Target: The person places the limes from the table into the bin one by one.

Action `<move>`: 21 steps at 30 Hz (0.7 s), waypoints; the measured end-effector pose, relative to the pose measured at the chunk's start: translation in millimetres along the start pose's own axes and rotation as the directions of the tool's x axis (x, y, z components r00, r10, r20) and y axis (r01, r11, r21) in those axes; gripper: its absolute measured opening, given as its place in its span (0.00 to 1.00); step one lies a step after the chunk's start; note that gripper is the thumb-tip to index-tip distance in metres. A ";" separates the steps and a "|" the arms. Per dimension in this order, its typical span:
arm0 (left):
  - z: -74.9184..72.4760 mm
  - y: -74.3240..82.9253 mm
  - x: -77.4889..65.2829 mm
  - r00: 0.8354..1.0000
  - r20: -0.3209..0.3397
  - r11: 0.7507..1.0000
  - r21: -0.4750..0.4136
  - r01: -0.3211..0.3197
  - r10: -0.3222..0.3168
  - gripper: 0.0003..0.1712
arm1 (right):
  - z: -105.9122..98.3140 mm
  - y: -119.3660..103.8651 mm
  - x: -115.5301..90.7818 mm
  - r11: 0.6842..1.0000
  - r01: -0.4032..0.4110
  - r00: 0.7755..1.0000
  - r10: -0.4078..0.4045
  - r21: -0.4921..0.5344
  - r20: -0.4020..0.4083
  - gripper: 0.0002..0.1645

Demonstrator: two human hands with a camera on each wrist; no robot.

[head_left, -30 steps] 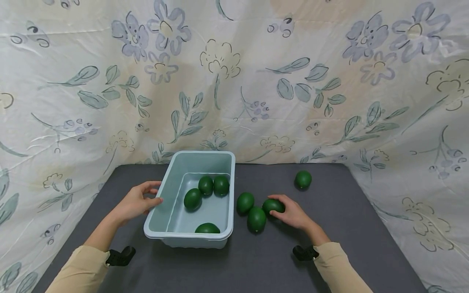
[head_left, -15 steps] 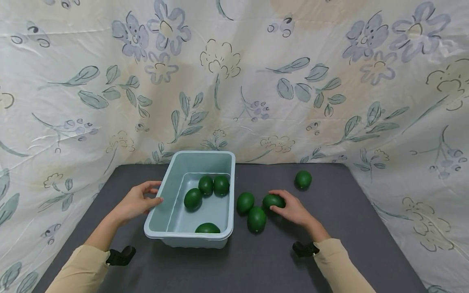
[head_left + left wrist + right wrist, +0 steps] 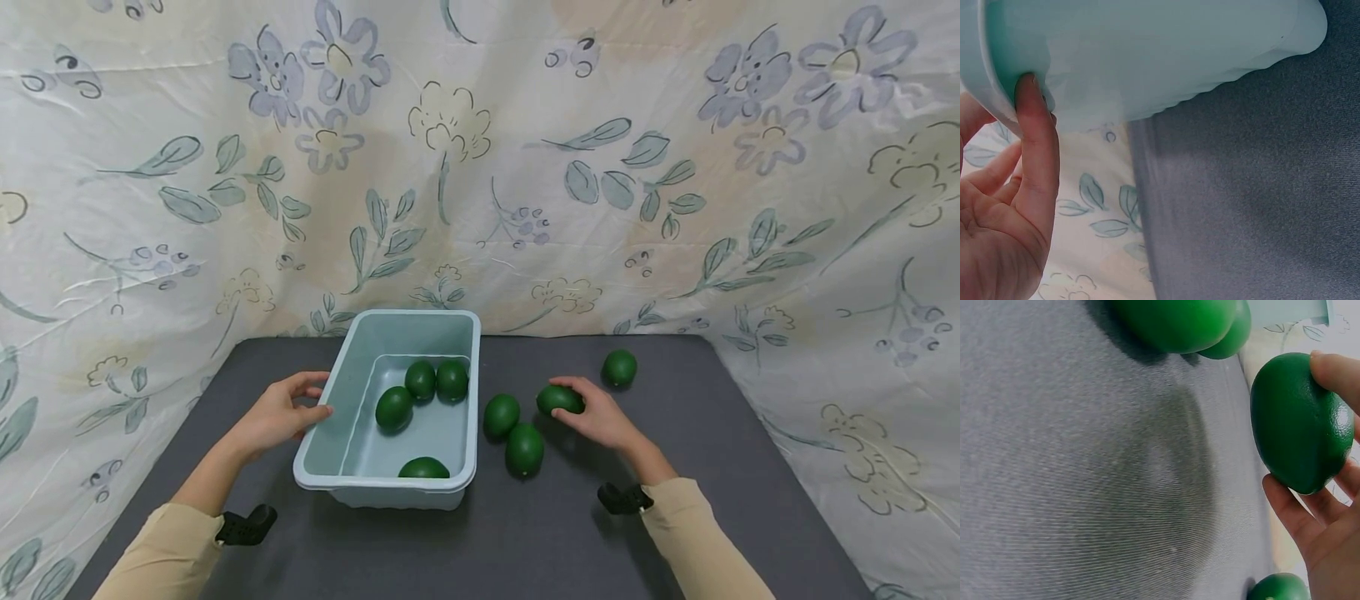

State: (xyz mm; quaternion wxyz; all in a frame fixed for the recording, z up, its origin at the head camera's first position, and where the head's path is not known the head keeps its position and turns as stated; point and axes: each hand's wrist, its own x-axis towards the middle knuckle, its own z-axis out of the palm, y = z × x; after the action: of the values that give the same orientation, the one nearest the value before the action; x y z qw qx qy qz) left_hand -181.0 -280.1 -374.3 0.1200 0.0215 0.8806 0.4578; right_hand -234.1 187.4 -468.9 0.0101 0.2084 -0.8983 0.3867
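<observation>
A pale blue-green plastic tub [image 3: 318, 450] stands left of centre on the dark cloth, with several green oval fruits inside, one of them a fruit [image 3: 393, 409] near its middle. At its left rim my left hand [image 3: 279, 417] holds on; in the left wrist view the hand [image 3: 1013, 206] has one fingertip tucked under the lip. My right hand [image 3: 596, 417] grips a smooth, glossy, mango-like green fruit [image 3: 1294, 425] between thumb and fingers, raised off the cloth with a shadow below. Two more fruits, one farther [image 3: 502, 417] and one nearer [image 3: 524, 451], lie between this hand and the tub.
Another green fruit [image 3: 619, 368] lies at the back right, beyond my right hand. The dark cloth [image 3: 540, 542] covers the table. A floral curtain [image 3: 480, 167] hangs behind and along both sides.
My right hand has lifted the fruit up and away from the other two beside the tub. The left hand and the tub have stayed in place.
</observation>
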 end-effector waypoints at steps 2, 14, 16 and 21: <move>0.0 0.1 -0.5 1.000 0.001 1.000 -0.002 -0.001 0.001 0.37 | -2.1 -2.2 1.7 1.000 -0.004 1.000 0.004 0.003 0.000 0.31; -0.3 -0.8 -0.9 1.000 0.008 1.000 -0.012 -0.013 0.013 0.38 | -14.7 -18.6 13.9 1.000 0.008 1.000 -0.008 0.000 -0.006 0.30; -0.6 -1.1 -0.5 1.000 0.008 1.000 -0.014 -0.016 0.016 0.38 | -16.2 -21.8 16.1 1.000 0.006 1.000 -0.006 -0.001 -0.002 0.30; -1.7 -1.7 0.1 1.000 0.007 1.000 -0.012 -0.010 0.010 0.38 | -19.1 -29.3 21.8 1.000 0.012 1.000 -0.012 0.000 0.003 0.30</move>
State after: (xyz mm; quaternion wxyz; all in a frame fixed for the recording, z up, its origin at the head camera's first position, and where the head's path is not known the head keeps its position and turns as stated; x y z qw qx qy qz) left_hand -181.3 -282.4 -374.8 0.1211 0.0269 0.8774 0.4635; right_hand -245.6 174.8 -431.4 0.0111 0.2144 -0.8970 0.3865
